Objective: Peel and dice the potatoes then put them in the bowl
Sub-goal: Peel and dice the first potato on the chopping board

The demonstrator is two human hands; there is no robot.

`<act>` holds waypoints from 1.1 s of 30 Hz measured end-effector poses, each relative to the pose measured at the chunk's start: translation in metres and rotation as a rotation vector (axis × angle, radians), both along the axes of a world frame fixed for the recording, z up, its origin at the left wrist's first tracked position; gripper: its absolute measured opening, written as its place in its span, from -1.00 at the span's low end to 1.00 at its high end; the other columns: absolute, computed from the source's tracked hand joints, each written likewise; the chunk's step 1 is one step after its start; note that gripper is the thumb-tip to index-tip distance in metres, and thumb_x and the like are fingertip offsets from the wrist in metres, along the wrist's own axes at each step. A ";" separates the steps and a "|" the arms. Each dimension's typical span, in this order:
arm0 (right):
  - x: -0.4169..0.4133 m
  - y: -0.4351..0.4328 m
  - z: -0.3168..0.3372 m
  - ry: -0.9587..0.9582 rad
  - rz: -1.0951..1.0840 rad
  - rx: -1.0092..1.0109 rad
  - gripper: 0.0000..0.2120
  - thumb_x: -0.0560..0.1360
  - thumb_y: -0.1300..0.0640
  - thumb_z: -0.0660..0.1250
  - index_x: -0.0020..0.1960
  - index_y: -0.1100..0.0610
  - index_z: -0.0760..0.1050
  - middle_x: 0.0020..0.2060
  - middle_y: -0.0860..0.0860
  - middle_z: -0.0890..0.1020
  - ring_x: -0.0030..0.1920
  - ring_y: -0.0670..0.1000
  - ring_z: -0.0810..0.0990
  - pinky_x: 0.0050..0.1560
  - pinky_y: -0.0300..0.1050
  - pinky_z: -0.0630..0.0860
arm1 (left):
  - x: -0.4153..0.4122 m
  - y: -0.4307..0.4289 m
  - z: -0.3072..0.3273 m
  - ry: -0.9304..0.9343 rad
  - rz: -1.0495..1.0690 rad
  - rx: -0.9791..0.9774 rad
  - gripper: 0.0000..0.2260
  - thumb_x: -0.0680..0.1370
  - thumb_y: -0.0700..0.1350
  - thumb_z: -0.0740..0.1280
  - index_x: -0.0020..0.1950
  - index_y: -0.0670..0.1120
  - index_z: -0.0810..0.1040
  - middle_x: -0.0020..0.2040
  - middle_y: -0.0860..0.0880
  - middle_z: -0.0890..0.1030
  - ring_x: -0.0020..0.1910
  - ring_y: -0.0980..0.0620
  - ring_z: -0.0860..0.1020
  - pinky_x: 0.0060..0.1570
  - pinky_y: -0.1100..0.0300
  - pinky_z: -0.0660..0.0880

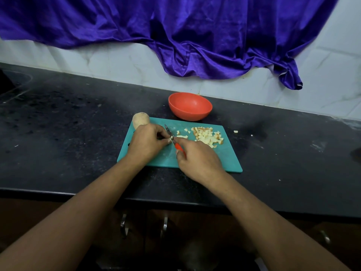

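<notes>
- I see the left hand (148, 139) with its fingers curled, the tips pinching a small pale potato piece (172, 137) down on a teal rectangular plastic cutting board (224, 159).
- The right hand (197, 159) is closed round the red handle of a small knife (178, 147). The dark blade runs away from those fingers, angled far-left, and crosses the piece right beside the left fingertips.
- A heap of diced potato cubes (208, 136), pale with some brown skin, lies to the right of both sets of fingertips on the far-right part of the board. A few loose cubes sit between the heap and the fingertips.
- A whole unpeeled tan potato (140, 120) sits just beyond the left knuckles at the board's far-left corner, partly over its edge. I cannot tell if it touches the hand.
- A round orange-red plastic bowl (195, 114) stands beyond the fingers, off the board and just past its far edge.
- One stray cube (235, 131) lies on the black speckled stone counter (68, 124), right of the fingers and past the board's right edge.
- Bare teal board shows to the near right of the right hand, and both wrists cross the board's near edge.
- Open counter stretches wide to the left and right of the hands. Its front edge passes under both forearms.
- Behind the bowl, a shiny purple cloth (195, 45) drapes over a white tiled wall (117, 59).
</notes>
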State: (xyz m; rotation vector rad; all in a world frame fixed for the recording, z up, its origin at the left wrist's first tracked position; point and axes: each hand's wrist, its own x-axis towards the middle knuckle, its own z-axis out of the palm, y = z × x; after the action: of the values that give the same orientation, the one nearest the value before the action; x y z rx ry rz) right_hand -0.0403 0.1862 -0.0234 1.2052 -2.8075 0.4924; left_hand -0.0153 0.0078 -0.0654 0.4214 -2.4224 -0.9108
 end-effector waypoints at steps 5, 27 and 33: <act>0.000 -0.003 0.000 0.097 0.020 0.074 -0.54 0.67 0.03 0.16 0.56 -0.10 0.33 0.03 0.07 0.64 0.06 0.15 0.61 -0.06 0.01 0.49 | -0.003 -0.002 -0.002 -0.009 0.006 -0.002 -0.95 0.47 -0.10 0.56 -0.15 0.05 0.74 -0.26 0.25 0.63 -0.15 0.22 0.61 -0.01 0.13 0.59; -0.015 0.014 0.001 -0.145 -0.026 -0.117 -0.58 0.65 0.03 0.25 0.50 -0.11 0.43 -0.36 -0.18 0.38 -0.31 -0.11 0.44 -0.30 -0.13 0.29 | -0.001 -0.001 -0.001 -0.009 0.004 0.038 -0.87 0.48 -0.15 0.54 -0.17 0.09 0.70 -0.24 0.25 0.63 -0.13 0.22 0.61 0.07 0.09 0.60; 0.000 0.002 0.006 -0.044 -0.001 -0.021 -0.59 0.66 0.01 0.21 0.50 -0.08 0.41 -0.08 -0.01 0.62 -0.06 0.06 0.58 -0.14 -0.06 0.41 | -0.001 -0.002 -0.001 -0.013 0.013 0.049 -0.89 0.48 -0.14 0.54 -0.16 0.08 0.71 -0.21 0.22 0.66 -0.11 0.21 0.62 0.07 0.06 0.60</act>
State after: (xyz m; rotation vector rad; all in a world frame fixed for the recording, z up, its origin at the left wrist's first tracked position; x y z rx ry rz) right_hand -0.0399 0.1881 -0.0171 1.2038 -2.8315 0.5533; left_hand -0.0163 0.0058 -0.0666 0.4617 -2.4100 -0.9668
